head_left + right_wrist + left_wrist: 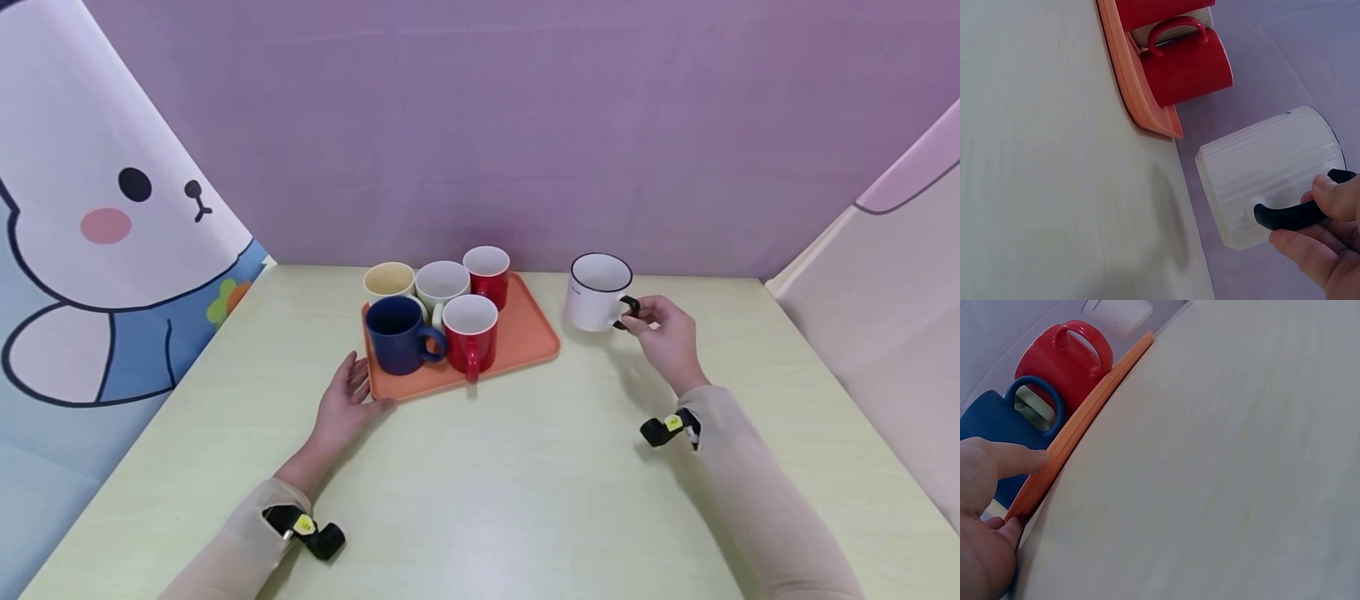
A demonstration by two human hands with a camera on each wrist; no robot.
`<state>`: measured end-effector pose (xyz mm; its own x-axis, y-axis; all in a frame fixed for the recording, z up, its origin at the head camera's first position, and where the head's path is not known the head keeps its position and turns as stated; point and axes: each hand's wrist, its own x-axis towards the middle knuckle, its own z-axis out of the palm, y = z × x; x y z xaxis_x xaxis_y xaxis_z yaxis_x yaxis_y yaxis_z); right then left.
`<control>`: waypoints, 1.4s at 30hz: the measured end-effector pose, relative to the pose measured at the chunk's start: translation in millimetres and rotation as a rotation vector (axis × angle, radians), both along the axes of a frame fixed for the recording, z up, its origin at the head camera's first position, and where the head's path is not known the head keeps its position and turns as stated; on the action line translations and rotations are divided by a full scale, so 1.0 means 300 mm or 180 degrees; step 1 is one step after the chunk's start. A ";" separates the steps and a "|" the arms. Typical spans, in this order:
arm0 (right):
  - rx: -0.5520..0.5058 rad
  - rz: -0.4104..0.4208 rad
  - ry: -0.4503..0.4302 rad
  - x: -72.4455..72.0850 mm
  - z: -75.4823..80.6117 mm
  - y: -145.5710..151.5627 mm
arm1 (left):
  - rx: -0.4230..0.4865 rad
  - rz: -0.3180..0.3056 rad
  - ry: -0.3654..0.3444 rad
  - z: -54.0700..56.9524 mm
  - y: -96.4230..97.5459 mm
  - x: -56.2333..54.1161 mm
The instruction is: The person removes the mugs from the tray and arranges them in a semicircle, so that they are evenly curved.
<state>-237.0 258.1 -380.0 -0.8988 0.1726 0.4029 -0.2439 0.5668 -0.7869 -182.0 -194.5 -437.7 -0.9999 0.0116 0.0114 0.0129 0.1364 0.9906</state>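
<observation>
My right hand (670,342) pinches the black handle of a white mug (588,304) with a dark rim. The mug is upright in the head view, above the table to the right of the orange tray (525,333), its shadow falling apart from it. In the right wrist view, thumb and fingers close round the handle (1291,215). My left hand (348,404) holds the tray's near left corner, thumb at the front rim and fingers along the left side. On the tray, nearest this hand, stands a dark blue mug (397,346), with a red mug (483,342) beside it.
Behind those two on the tray stand a yellow mug (388,277), a pale greenish-white mug (442,279) and another red mug (498,287). Bare tray surface shows at its right end. A purple backdrop (525,150) rises behind the light wooden table (510,492).
</observation>
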 end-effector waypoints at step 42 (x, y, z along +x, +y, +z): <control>-0.0118 0.0528 -0.0104 0.210 -0.086 0.085 | -0.0029 -0.0012 0.0058 -0.017 -0.007 -0.007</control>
